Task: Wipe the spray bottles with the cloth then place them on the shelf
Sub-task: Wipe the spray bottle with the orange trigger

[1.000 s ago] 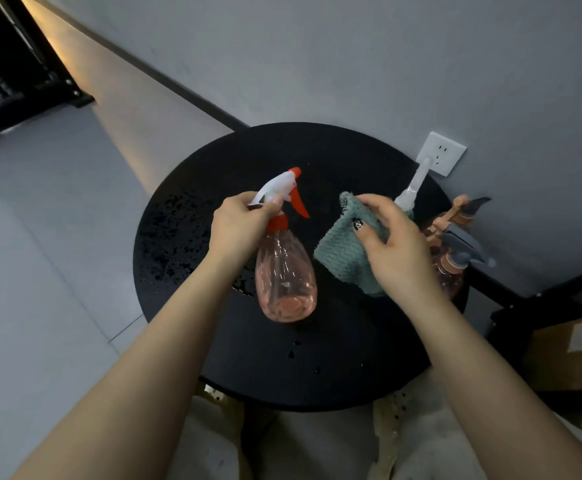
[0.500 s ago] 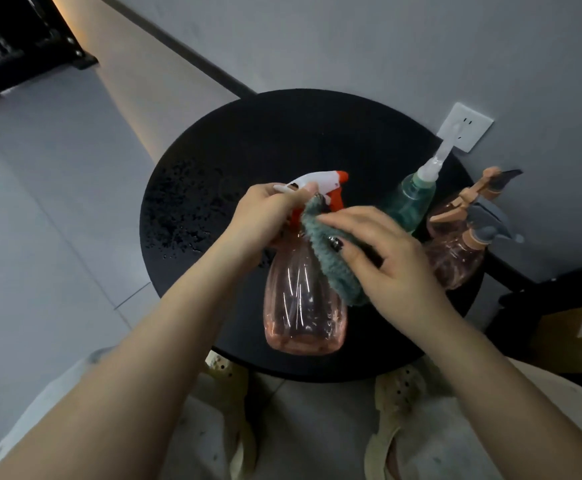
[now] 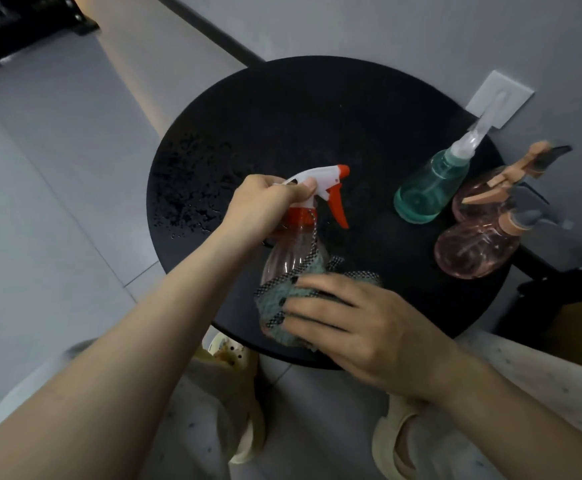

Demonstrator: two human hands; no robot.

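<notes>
My left hand grips the neck and white trigger head of a clear pink spray bottle with an orange nozzle, held tilted above the round black table. My right hand presses a green cloth around the bottle's lower body, hiding its base. On the table's right side stand a teal spray bottle and two pink spray bottles with tan and grey heads.
Water droplets cover the table's left part. A white wall socket sits behind the teal bottle. Dark furniture stands to the right, and black furniture lies at far left. My feet in pale sandals are below.
My right hand slid the cloth from the bottle's upper part down to its base. The view shifted, and the teal and pink bottles show more fully.
</notes>
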